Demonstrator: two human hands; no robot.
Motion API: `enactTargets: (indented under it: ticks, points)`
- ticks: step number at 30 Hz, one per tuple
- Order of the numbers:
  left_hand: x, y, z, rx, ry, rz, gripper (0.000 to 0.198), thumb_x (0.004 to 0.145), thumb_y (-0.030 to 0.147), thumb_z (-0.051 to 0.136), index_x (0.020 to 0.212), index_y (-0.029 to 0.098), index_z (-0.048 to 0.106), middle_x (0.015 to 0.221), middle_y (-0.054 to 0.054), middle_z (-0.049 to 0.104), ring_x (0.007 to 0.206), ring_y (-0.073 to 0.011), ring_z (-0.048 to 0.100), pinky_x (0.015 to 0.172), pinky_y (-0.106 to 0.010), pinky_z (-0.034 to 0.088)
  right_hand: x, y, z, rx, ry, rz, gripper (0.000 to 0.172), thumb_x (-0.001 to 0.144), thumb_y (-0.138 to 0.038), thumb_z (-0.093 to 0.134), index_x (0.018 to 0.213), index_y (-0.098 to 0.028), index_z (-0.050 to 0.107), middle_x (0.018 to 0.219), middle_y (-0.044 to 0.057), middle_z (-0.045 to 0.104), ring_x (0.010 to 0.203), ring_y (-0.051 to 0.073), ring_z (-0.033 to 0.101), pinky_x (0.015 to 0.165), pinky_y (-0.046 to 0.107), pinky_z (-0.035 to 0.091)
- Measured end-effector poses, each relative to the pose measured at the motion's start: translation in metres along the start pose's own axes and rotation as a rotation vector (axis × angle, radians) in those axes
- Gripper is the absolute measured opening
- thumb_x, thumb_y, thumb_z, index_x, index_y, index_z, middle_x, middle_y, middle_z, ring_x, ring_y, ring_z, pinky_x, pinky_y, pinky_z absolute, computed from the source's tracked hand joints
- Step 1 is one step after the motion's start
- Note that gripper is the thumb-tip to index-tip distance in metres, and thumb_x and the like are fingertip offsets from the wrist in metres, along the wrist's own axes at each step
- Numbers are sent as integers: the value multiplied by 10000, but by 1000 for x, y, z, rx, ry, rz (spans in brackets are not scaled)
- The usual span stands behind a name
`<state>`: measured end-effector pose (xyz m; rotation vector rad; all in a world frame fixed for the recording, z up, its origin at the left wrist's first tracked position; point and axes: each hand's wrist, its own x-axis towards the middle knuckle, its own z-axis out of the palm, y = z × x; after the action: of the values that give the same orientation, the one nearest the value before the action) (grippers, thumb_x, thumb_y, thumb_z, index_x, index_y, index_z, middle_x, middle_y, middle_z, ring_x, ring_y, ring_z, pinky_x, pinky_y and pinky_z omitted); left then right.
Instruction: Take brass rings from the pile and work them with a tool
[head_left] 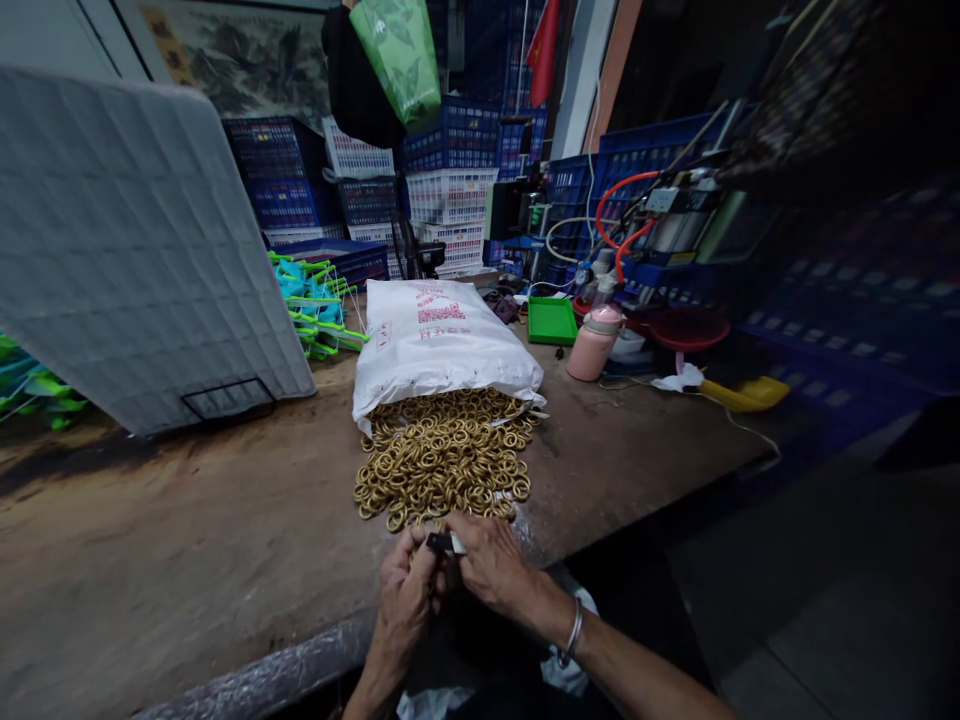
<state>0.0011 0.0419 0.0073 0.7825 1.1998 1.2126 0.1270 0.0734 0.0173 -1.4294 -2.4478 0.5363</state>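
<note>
A heap of gold-coloured rings (442,465) spills onto the table from the mouth of a white woven sack (450,350) with red print. At the heap's near edge, my left hand (401,595) and my right hand (499,565) are close together with bent fingers. A small tool with a black part and a pale part (446,543) lies between them, and my right fingers are closed on its pale end. My left fingers are pinched near the black end; what they hold is mostly hidden. A metal bangle (572,632) circles my right wrist.
A grey quilted panel (150,250) stands at left beside green and blue hangers (319,305). Right of the sack are a green tray (552,320), a pink bottle (595,345) and a yellow scoop (746,394). Stacked crates (454,195) stand behind. The table (187,560) ends near my arms.
</note>
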Motion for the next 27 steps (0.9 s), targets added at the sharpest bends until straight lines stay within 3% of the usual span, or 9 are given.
enactTargets:
  ticks: [9, 13, 18, 27]
  points:
    - [-5, 2, -3, -50, -39, -78, 317, 669, 472, 581, 646, 177, 466, 455, 68, 475, 313, -28, 343, 302, -130, 220, 7, 3, 4, -110, 40, 110, 203, 696, -99, 428, 869, -183, 495, 744, 35, 606, 647, 153, 528, 539, 252, 209]
    - [-18, 14, 0, -84, -103, -152, 300, 672, 454, 596, 650, 178, 480, 492, 58, 498, 328, -25, 352, 312, -130, 214, 19, 26, -11, -173, 142, 268, 220, 707, -57, 380, 840, -180, 506, 716, 36, 609, 606, 137, 524, 529, 259, 203]
    - [-18, 18, 0, -222, -98, -190, 342, 634, 481, 625, 639, 154, 524, 536, 30, 517, 375, -32, 371, 328, -139, 235, 31, 57, -26, -212, 262, 309, 191, 729, -100, 389, 853, -189, 504, 756, 32, 606, 643, 134, 523, 533, 256, 207]
    - [-9, 15, -4, -342, -108, -201, 232, 632, 350, 662, 717, 165, 550, 659, 6, 575, 419, -46, 397, 341, -156, 250, 41, 67, -21, -220, 195, 327, 161, 772, -166, 396, 883, -195, 508, 835, 36, 610, 710, 144, 545, 540, 251, 223]
